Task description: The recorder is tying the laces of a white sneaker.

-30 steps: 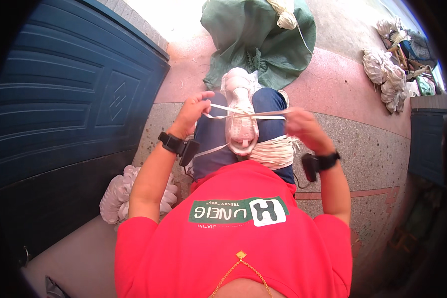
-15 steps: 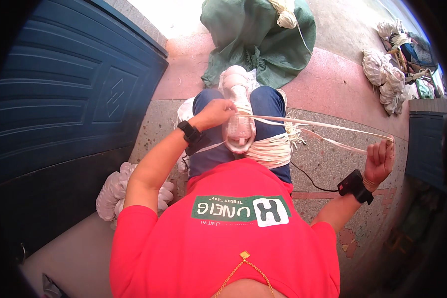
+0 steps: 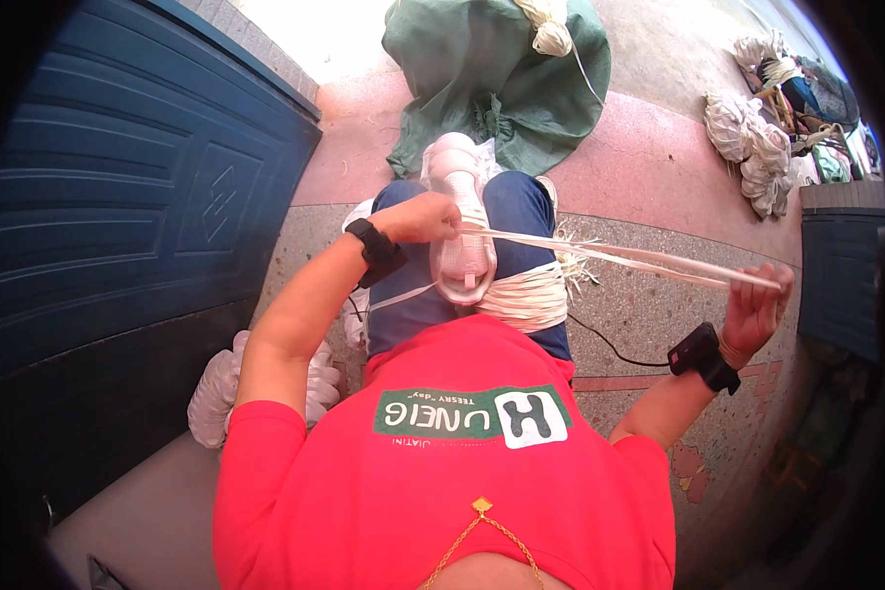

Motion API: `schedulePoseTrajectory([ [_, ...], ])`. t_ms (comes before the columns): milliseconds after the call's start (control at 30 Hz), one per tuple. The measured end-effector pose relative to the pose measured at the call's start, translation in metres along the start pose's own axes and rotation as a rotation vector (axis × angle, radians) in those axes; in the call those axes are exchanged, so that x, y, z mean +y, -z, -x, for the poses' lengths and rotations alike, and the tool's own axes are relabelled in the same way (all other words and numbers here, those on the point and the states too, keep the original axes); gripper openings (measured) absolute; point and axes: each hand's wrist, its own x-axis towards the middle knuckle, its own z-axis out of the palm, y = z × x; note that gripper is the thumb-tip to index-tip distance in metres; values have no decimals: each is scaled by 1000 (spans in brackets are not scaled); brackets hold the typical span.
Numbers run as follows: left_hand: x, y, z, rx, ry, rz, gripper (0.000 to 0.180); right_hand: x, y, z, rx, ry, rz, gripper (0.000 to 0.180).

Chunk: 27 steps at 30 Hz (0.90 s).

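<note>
Between my knees lies a pale pink and white shoe [image 3: 465, 258], its heel end toward me. At the shoe's laced part, my left hand [image 3: 425, 216] is closed, pinching a cream shoelace [image 3: 600, 252]. Two strands of that lace run out taut to the right. Their far end is in my right hand [image 3: 757, 307], held out well to the side with its fingers closed on it. Over my right thigh lies a thick bundle of cream laces [image 3: 526, 297]. A single loose strand crosses my left thigh.
A large green sack [image 3: 501, 88] with a cream lace hank [image 3: 551, 37] on it stands ahead. White bundles [image 3: 752, 147] are piled at the far right. Another white bundle [image 3: 216, 398] sits by my left side, near a blue door [image 3: 138, 177]. A black cable [image 3: 610, 346] reaches my right wrist device.
The lace's two strands have drawn closer together and straighter. My right hand has turned, its fingers less curled. The view has shifted slightly; my left hand stays at the shoe.
</note>
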Motion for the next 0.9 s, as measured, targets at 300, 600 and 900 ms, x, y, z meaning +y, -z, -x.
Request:
schedulePoseTrajectory([
  [300,12,100,106,441,-133,1058,23,132,-77,0,-14,-657,767,36],
  [600,-81,158,195,1050,-95,1035,17,250,-144,52,-682,-551,1261,32],
  [900,-16,-42,35,589,-33,122,15,243,-137,66,-708,-564,1182,32],
])
